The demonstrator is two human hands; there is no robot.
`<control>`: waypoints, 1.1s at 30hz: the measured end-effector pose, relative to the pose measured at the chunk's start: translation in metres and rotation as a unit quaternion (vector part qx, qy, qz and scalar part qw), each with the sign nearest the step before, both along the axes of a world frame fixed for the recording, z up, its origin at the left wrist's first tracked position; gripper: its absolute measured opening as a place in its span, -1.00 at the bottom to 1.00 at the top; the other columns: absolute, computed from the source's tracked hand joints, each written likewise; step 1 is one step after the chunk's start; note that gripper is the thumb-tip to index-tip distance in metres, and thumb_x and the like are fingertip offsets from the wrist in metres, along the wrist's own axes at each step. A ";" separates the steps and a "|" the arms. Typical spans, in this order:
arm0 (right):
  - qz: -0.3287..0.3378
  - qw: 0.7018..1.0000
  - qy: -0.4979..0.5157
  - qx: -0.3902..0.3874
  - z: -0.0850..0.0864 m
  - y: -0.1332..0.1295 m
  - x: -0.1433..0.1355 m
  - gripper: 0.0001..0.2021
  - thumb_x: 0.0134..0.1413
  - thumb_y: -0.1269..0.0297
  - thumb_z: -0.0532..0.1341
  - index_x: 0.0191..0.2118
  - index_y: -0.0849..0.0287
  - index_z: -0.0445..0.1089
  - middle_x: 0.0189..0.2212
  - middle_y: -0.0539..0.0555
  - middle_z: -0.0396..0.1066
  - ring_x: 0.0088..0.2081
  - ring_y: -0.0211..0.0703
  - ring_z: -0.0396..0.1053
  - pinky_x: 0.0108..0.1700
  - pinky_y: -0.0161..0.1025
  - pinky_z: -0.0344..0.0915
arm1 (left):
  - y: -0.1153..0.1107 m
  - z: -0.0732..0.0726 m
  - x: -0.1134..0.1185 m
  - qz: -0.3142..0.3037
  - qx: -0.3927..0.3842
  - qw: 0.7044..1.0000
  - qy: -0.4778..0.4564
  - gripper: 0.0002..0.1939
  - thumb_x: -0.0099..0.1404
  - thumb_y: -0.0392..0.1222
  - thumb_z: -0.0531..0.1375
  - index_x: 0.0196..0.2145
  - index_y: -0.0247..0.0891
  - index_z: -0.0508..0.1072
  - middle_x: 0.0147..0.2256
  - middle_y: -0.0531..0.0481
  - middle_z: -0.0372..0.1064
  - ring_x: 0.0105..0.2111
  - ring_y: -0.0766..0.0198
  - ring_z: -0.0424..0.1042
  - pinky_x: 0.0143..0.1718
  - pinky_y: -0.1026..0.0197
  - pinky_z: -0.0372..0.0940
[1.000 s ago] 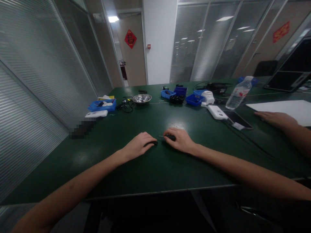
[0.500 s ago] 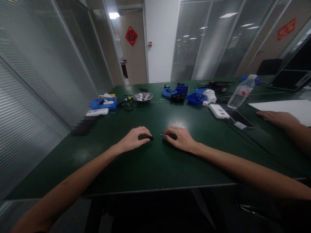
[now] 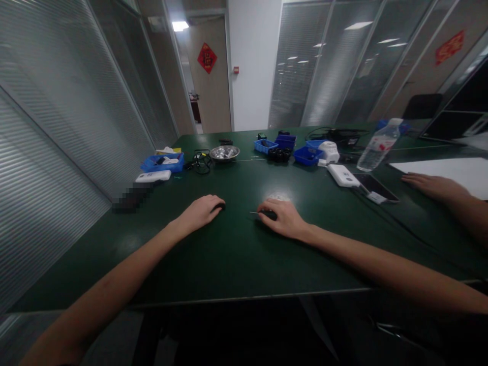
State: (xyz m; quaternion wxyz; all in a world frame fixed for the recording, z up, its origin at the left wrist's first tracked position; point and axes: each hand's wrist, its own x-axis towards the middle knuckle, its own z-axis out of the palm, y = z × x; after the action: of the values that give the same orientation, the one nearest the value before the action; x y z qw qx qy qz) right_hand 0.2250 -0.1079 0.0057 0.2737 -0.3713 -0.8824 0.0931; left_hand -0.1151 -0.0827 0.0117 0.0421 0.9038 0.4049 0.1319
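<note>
My left hand (image 3: 201, 211) is closed over a small black object (image 3: 219, 207), mostly hidden under the fingers, so its kind does not show. To the right, my right hand (image 3: 284, 216) rests low on the green table (image 3: 236, 264), fingers wrapped round a screwdriver (image 3: 270, 214) with a black handle. Its thin metal shaft points left, toward my left hand, and the tip touches nothing but perhaps the tabletop. A gap of bare tabletop lies between the two hands.
Farther back are a steel bowl (image 3: 224, 153) with small parts, blue trays (image 3: 307, 155), black cables (image 3: 200, 161) and a blue basket (image 3: 163, 162). At right are a white power bank (image 3: 343, 175), a phone (image 3: 375, 186), a water bottle (image 3: 380, 146) and another person's hand (image 3: 434, 185).
My left hand has moved left and slightly away from me with the black object, widening the gap to the screwdriver. My right hand has stayed nearly still.
</note>
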 end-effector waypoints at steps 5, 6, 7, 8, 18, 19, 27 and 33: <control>0.004 1.000 0.001 -0.008 0.002 -0.001 0.000 -0.84 0.38 0.22 0.24 -0.06 0.12 0.53 -0.19 0.08 0.55 -0.24 -0.11 0.49 -0.18 -0.17 0.35 | 0.033 -0.003 -0.055 0.165 0.031 0.983 0.072 -0.67 0.49 -0.22 0.09 0.11 -0.28 0.49 0.03 -0.21 0.54 0.04 0.06 0.52 0.12 0.04 0.38; 0.004 1.000 0.001 -0.006 0.002 -0.001 0.000 -0.84 0.37 0.22 0.24 -0.06 0.12 0.53 -0.19 0.08 0.55 -0.24 -0.11 0.49 -0.17 -0.17 0.35 | 0.037 -0.003 -0.066 0.206 0.033 0.974 0.084 -0.68 0.47 -0.22 0.10 0.10 -0.28 0.50 0.01 -0.22 0.55 0.03 0.04 0.53 0.11 0.04 0.39; 0.004 1.000 0.000 -0.006 0.002 -0.001 0.000 -0.85 0.37 0.23 0.24 -0.07 0.12 0.53 -0.19 0.08 0.55 -0.24 -0.11 0.49 -0.17 -0.17 0.35 | 0.042 -0.004 -0.078 0.244 0.036 0.965 0.093 -0.69 0.45 -0.22 0.11 0.08 -0.28 0.50 0.00 -0.22 0.55 0.02 0.01 0.53 0.10 0.04 0.39; 0.006 1.000 0.001 -0.005 0.002 -0.001 0.000 -0.85 0.37 0.23 0.24 -0.07 0.12 0.53 -0.19 0.08 0.55 -0.24 -0.11 0.49 -0.16 -0.17 0.35 | 0.046 -0.004 -0.090 0.277 0.040 0.955 0.100 -0.69 0.44 -0.22 0.11 0.07 -0.29 0.50 0.00 -0.23 0.55 0.03 -0.01 0.53 0.09 0.04 0.40; 0.013 1.000 0.001 -0.003 0.001 -0.001 0.000 -0.84 0.37 0.22 0.24 -0.07 0.12 0.53 -0.20 0.08 0.55 -0.25 -0.11 0.49 -0.18 -0.17 0.35 | 0.072 -0.032 -0.154 0.380 0.091 0.918 0.073 -0.53 0.42 -0.25 0.05 0.22 -0.44 0.38 0.09 -0.39 0.46 0.08 -0.13 0.48 0.16 -0.06 0.37; 0.014 1.000 0.001 -0.003 0.001 -0.001 0.000 -0.85 0.37 0.23 0.24 -0.07 0.12 0.53 -0.20 0.08 0.55 -0.25 -0.11 0.49 -0.18 -0.17 0.34 | 0.075 -0.033 -0.156 0.379 0.091 0.918 0.068 -0.52 0.41 -0.27 0.05 0.23 -0.46 0.37 0.09 -0.40 0.46 0.09 -0.13 0.47 0.18 -0.06 0.35; 0.016 1.000 -0.003 -0.005 0.001 -0.001 0.000 -0.83 0.37 0.22 0.23 -0.06 0.13 0.52 -0.19 0.09 0.55 -0.24 -0.10 0.49 -0.16 -0.16 0.35 | 0.080 -0.031 -0.160 0.365 0.060 0.924 0.100 -0.43 0.31 -0.41 0.05 0.26 -0.50 0.39 0.12 -0.44 0.45 0.09 -0.16 0.48 0.18 -0.07 0.36; 0.014 1.000 -0.007 -0.005 0.001 -0.002 0.001 -0.83 0.38 0.22 0.23 -0.05 0.13 0.52 -0.18 0.09 0.55 -0.23 -0.10 0.49 -0.15 -0.16 0.34 | 0.066 -0.018 -0.156 0.360 0.057 0.925 0.105 -0.47 0.33 -0.38 0.09 0.24 -0.40 0.42 0.13 -0.37 0.48 0.13 -0.10 0.49 0.17 -0.01 0.37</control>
State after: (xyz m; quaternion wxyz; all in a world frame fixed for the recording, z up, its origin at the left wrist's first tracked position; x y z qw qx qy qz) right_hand 0.2255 -0.1095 0.0071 0.2641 -0.3610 -0.8890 0.0983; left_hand -0.2710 -0.0169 -0.0066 -0.1030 0.7070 0.6967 0.0652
